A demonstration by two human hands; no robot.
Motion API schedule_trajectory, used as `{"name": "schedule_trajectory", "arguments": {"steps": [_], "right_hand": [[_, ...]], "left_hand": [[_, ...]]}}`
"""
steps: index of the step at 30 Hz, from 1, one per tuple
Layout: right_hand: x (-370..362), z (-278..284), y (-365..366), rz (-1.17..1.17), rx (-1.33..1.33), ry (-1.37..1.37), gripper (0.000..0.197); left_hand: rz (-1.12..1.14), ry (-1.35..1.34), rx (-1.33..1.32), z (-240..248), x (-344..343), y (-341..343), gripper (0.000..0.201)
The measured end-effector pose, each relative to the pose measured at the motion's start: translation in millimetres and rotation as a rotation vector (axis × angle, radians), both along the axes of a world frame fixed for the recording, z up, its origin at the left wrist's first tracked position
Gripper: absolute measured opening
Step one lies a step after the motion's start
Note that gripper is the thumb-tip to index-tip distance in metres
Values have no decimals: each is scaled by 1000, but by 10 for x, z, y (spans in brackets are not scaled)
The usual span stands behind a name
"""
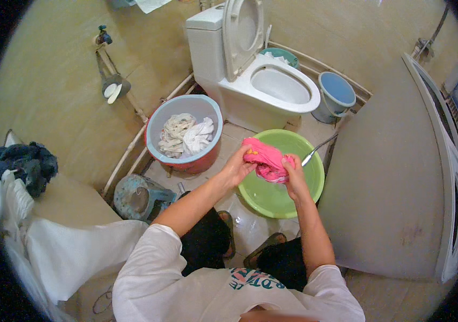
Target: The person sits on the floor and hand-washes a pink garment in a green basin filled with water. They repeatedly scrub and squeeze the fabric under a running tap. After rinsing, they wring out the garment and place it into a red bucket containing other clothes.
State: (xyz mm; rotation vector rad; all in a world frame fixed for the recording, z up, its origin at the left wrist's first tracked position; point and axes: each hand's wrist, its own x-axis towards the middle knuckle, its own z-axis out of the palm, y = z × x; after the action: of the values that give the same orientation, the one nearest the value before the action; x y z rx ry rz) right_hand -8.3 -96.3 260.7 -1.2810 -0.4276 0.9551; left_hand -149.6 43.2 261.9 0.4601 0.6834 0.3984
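A bunched pink cloth (266,159) with a small yellow patch hangs over the light green basin (317,185). At its left end, my left hand (238,165) grips the fabric between thumb and fingers. My right hand (295,177) is closed on the other end. Folds of the cloth hide some of the fingertips. The basin stands on the floor in front of my feet, and what lies under the cloth is partly hidden. A shower hose with a silvery end (307,159) reaches over the basin's right rim.
A red bucket with a pale blue tub (154,115) holds whitish cloths, left of the basin. Beyond stands a white toilet (239,104) with its lid up. A blue-grey bucket (338,91) sits by the wall. A large grey appliance (384,198) borders the right; a bluish stool (137,196) stands left.
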Motion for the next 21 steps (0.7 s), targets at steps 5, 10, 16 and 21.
{"name": "schedule_trajectory", "arguments": {"steps": [5,10,16,21], "right_hand": [[-382,223,341,-63,178,72,32],[-774,89,760,-52,200,-74,33],[-1155,-141,1089,112,187,-612,30],[-1372,-50,1238,459,171,-513,24]], "left_hand": [[187,19,168,198,-377,1,37],[56,84,129,183,-815,-33,53],[123,-67,65,135,-1059,199,60],[263,-181,92,-283,-1274,623,37]]}}
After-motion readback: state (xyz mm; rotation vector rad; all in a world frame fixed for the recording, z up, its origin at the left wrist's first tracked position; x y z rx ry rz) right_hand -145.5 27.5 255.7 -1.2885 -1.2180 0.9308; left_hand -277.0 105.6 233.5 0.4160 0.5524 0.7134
